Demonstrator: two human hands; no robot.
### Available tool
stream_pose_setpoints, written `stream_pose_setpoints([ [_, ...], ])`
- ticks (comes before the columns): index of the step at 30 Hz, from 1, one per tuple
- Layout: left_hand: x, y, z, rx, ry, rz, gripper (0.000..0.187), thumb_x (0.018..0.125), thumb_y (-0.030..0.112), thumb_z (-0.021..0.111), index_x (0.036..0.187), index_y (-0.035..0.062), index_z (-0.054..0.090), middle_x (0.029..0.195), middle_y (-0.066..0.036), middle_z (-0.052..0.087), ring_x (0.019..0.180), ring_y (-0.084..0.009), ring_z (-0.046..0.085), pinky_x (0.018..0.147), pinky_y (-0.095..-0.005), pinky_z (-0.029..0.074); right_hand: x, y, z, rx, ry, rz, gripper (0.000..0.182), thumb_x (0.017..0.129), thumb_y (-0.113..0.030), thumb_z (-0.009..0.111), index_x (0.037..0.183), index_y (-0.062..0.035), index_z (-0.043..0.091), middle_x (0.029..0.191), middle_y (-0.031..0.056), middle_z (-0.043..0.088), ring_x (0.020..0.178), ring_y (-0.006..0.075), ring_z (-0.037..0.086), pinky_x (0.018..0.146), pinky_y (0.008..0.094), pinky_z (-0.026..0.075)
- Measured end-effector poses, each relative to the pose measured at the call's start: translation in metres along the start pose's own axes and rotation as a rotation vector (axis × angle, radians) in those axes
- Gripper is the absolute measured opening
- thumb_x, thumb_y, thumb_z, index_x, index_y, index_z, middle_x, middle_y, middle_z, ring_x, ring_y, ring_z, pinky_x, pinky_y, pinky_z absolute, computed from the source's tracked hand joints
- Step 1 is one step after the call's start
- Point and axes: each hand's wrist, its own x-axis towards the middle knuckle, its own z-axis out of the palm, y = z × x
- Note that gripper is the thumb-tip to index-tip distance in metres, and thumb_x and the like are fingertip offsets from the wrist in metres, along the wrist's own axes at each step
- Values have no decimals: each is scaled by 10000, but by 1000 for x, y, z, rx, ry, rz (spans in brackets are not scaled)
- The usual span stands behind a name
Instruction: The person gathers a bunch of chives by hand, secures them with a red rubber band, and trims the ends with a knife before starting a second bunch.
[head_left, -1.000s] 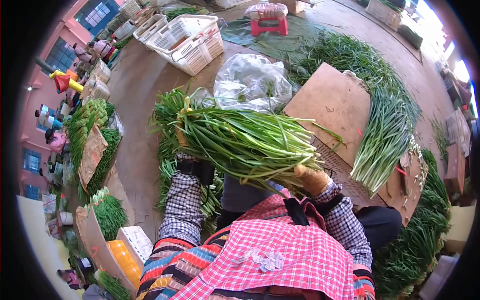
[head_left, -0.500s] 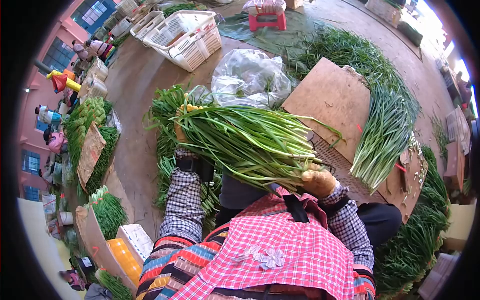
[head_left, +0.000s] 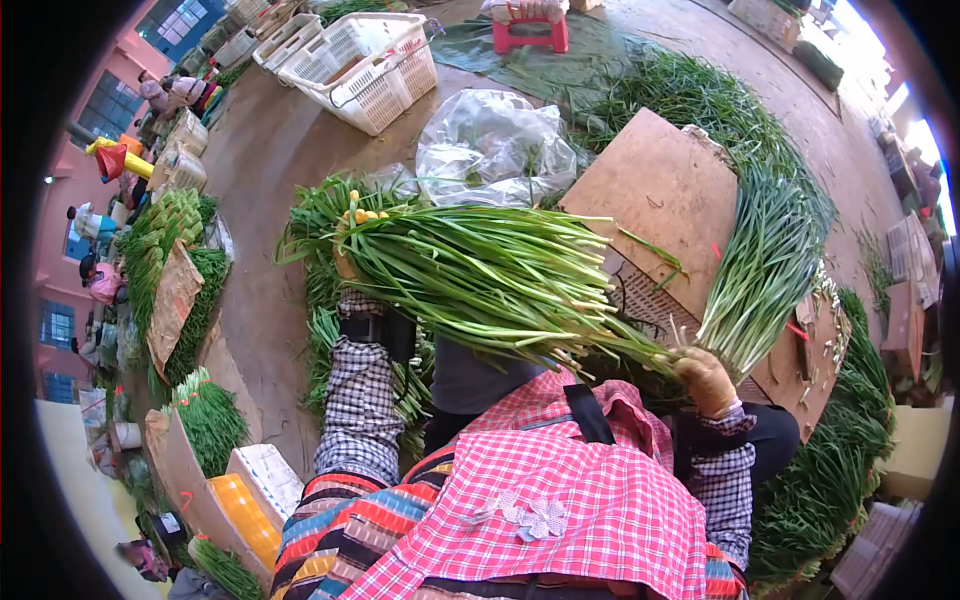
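Observation:
A large bundle of garlic chives lies across my lap, leafy ends at the left and pale stem ends at the right. My left hand, in a yellowish glove, is wrapped around the leafy end; its fingertips show over the top. At the stem end, my gloved right hand pinches a few chive stems that stick out beyond the others. Right of the bundle, a sorted layer of chives rests on a brown board, close to my right hand.
A clear plastic bag lies ahead, with a white crate and a red stool beyond. Loose chives are heaped behind the board, and more chives line my right side. Boxed chives stand at left. Other people sit far left.
My right hand has moved right and slightly down, away from the bundle's stem end, drawing a few stems out with it. My left hand keeps its hold on the bundle.

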Motion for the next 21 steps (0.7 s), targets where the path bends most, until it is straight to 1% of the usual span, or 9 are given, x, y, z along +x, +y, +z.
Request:
stream_pose_setpoints([
  [3,-2,-1,-2,-24,-69,6,330,974,290,450,969,31,654,962,-141,674,982,-301,612,938,-465,472,14,-17,10,-729,-106,429,299,770,-312,622,801,-22,689,865,196,673,846,323,648,786,411,501],
  [6,-3,0,1,-45,-85,-3,323,975,286,451,973,34,653,960,-139,674,983,-300,611,935,-469,475,22,-2,19,-1138,68,503,320,778,-328,608,883,-42,705,898,187,676,879,349,644,800,425,509],
  [8,-5,7,-4,3,-50,-1,310,971,276,459,983,32,650,951,-138,675,955,-296,621,922,-460,488,24,2,21,-1160,-106,664,391,780,-363,605,1036,-77,677,1014,177,665,996,327,625,881,404,487],
  [10,-6,14,-23,3,66,48,291,959,264,483,999,22,641,940,-140,677,897,-286,641,873,-439,524,17,9,29,-1128,-202,607,447,786,-373,609,1127,-85,640,1091,169,651,1051,318,607,914,392,471],
  [14,-12,17,-26,53,36,-8,304,944,284,507,998,15,636,922,-147,677,869,-279,650,822,-434,550,32,-15,46,46,-177,150,746,834,-271,688,1437,-38,315,1424,159,420,1311,234,414,1089,327,312],
  [18,-6,12,-14,64,-49,-108,316,938,303,516,971,16,644,917,-151,677,843,-279,653,796,-425,552,73,-36,88,488,-137,1,756,823,-246,714,1425,-7,322,1375,157,455,1234,238,451,1043,319,343],
  [19,-6,10,-10,-16,-44,-134,315,936,312,519,928,22,643,895,-139,673,796,-268,645,765,-405,549,79,-38,90,345,-161,53,635,828,-195,698,1358,4,411,1216,116,578,1079,214,532,936,298,418],
  [20,-7,11,-9,60,31,-36,309,931,315,527,909,27,637,875,-129,667,778,-259,636,757,-399,545,73,-63,89,429,-187,377,377,843,-143,652,1177,11,566,984,55,657,827,139,576,756,270,462],
  [21,-8,11,-9,143,112,55,305,927,319,535,890,32,631,856,-118,662,760,-249,627,748,-393,541,71,-56,93,318,-99,250,258,856,-129,616,1074,9,612,895,35,649,720,111,539,667,258,440],
])
